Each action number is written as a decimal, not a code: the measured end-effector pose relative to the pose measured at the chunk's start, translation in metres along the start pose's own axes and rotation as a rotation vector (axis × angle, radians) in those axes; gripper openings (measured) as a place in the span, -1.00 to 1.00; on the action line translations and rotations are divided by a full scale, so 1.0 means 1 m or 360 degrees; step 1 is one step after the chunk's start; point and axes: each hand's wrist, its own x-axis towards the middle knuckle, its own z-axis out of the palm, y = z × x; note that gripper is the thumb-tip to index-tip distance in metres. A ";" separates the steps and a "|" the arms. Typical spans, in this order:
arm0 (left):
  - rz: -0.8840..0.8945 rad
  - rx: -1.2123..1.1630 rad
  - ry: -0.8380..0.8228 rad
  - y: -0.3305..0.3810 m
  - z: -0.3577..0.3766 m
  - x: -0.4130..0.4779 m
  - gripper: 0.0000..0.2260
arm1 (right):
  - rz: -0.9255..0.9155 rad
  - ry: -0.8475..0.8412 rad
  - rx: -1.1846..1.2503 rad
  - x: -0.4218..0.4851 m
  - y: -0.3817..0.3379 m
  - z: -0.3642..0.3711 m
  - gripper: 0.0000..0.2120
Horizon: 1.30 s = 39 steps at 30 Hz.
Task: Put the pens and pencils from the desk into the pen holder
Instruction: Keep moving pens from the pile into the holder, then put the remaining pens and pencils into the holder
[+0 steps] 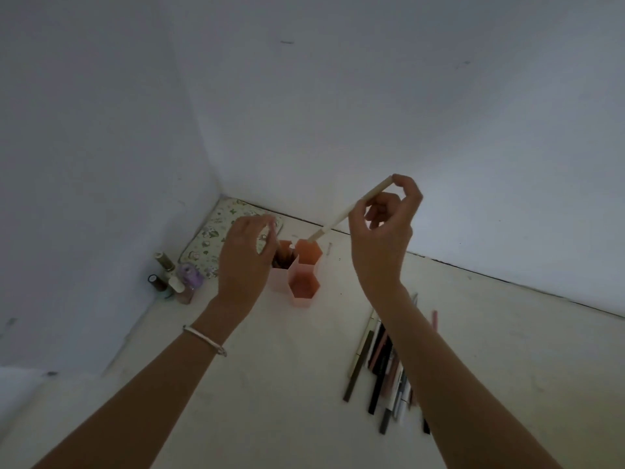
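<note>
The right hand (382,238) pinches a cream pen (351,211) by its upper end, the tip slanting down just above the far cell of the pink holder (297,269). The left hand (247,255) hovers half-curled, holding nothing, over the holder's left cell, which has pens inside. Right of the holder and nearer the person, a pile of pens (382,363) lies on the desk (270,384). Small bottles (176,279) stand left of the holder.

Pen holder (297,269): on bench (270,384), near back corner | pad (209,238): behind-left of holder, against walls | bottles (176,279): left of holder, before pad | loose pens (382,363): on bench, right and nearer than holder | held pencil (351,211): tilted, lower tip above holder's rear compartment, in right hand (382,238).
</note>
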 end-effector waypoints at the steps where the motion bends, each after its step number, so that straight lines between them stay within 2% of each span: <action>1: 0.0027 0.0141 -0.0039 -0.005 0.001 -0.004 -0.86 | -0.0002 -0.0042 0.0005 -0.005 0.000 0.005 -0.54; 3: 0.0029 0.0190 -0.0040 -0.010 -0.002 -0.008 -0.80 | -0.0027 -0.0136 -0.0033 -0.018 0.002 0.015 -0.54; 7: -0.0084 -0.0021 0.0166 -0.003 -0.018 -0.006 -0.78 | -0.0153 -0.0383 -0.0198 -0.039 0.005 0.029 -0.57; 11: -0.0160 -0.0243 0.0246 0.018 -0.028 -0.004 -0.79 | -0.0386 -0.0733 -0.0521 -0.056 0.013 0.034 -0.80; 13: -0.0144 -0.0337 0.0294 0.031 -0.028 -0.005 -0.83 | -0.0565 -0.0756 -0.0628 -0.063 0.020 0.030 -0.82; 15: -0.0116 -0.0448 0.0281 0.047 -0.021 -0.014 -0.88 | -0.0450 -0.0621 -0.0597 -0.059 0.023 0.018 -0.76; 17: -0.0116 -0.0490 0.0042 0.065 -0.004 -0.033 -0.92 | -0.0268 -0.0344 -0.0555 -0.046 0.025 -0.003 -0.68; 19: -0.0161 -0.0362 -0.0447 0.077 0.025 -0.057 -0.92 | -0.0091 -0.0128 -0.0541 -0.032 0.031 -0.029 -0.64; 22: -0.0350 0.0062 -0.1103 0.083 0.074 -0.090 -0.92 | 0.0150 0.0025 -0.0559 -0.018 0.037 -0.069 -0.63; 25: -0.0537 0.0304 -0.1425 0.084 0.106 -0.105 -0.81 | 0.0304 0.0107 -0.0580 -0.021 0.043 -0.102 -0.63; 28: -0.0510 0.0445 -0.1547 0.088 0.123 -0.116 -0.74 | 0.0354 0.0127 -0.0679 -0.031 0.052 -0.130 -0.65; 35: -0.0378 0.0570 -0.1514 0.095 0.129 -0.119 -0.83 | 0.0488 0.0101 -0.0755 -0.050 0.065 -0.148 -0.66; 39: -0.0191 0.0732 -0.1534 0.104 0.132 -0.123 -0.83 | 0.0477 0.0017 -0.0753 -0.055 0.065 -0.139 -0.65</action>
